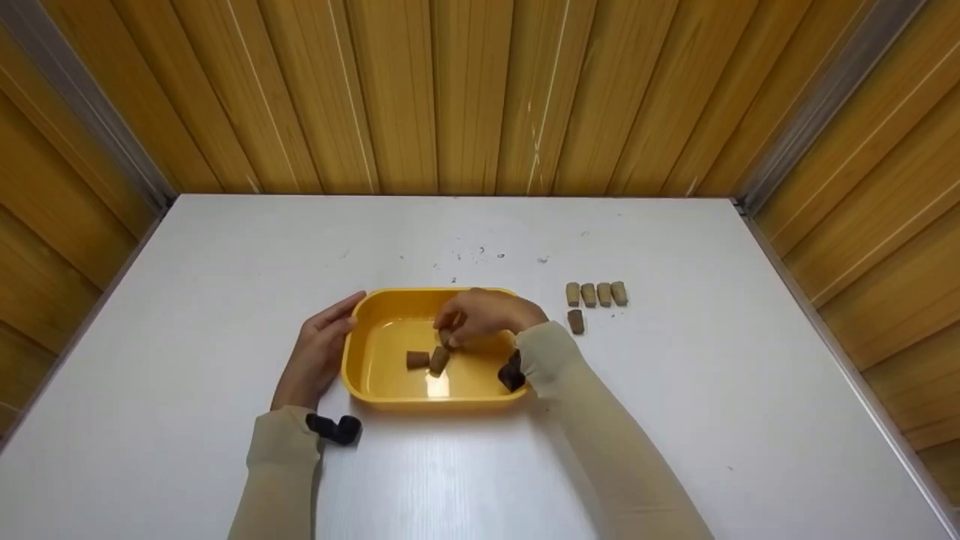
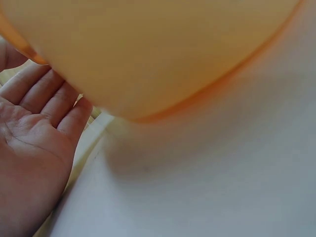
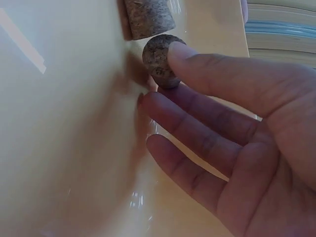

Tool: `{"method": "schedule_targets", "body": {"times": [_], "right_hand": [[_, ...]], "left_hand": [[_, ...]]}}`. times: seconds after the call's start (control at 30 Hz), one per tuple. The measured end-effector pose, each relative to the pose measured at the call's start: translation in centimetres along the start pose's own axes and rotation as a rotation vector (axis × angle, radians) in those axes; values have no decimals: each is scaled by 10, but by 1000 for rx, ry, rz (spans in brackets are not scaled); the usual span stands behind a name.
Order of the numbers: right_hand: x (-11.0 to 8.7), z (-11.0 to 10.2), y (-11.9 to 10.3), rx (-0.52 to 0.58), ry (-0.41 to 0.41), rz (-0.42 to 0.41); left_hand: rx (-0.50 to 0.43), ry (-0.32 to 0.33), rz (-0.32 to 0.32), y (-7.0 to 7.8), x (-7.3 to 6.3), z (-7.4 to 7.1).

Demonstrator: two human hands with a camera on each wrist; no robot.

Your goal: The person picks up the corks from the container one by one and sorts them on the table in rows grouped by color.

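Observation:
A yellow plastic tray stands on the white table. My left hand holds its left end, the thumb at the rim and the fingers along the outer wall. Inside the tray, my right hand pinches a small tapered cork between thumb and fingers; in the head view this cork is partly hidden. Close to it on the tray floor lie a lighter cork and a darker brown cork. The right wrist view shows another cork just beyond the pinched one.
Right of the tray, a row of several light corks stretches across the table. One darker cork lies below the row's left end. Wood-patterned panels rise behind the table. Small dark marks dot the surface beyond the tray.

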State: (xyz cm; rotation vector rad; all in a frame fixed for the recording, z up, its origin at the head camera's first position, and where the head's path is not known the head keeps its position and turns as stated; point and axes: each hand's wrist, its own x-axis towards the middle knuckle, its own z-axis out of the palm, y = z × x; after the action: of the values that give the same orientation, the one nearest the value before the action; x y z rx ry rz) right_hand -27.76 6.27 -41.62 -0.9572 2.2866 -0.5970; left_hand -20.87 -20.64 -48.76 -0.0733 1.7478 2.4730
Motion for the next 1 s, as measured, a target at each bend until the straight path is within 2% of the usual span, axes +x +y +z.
{"method": "schedule_targets", "body": {"times": [0.3,0.5,0.7,0.87,1.0], "right_hand": [[-4,-3,1,53,-11,-14],[-6,-5,1,31,-5,-58],[-9,-10,1,17,9,-59],[-14,-16,-1,96,-22,-86],[-19,-20,-3,160,-41,-78]], "left_hand": [[3,-3,-11,2,0,0],[5,2,-12,1,0,1],[11,-3,-13,2,1,3],[-8,-6,-6,1,1,2],[-1,3,-8,1,-1,1]]}}
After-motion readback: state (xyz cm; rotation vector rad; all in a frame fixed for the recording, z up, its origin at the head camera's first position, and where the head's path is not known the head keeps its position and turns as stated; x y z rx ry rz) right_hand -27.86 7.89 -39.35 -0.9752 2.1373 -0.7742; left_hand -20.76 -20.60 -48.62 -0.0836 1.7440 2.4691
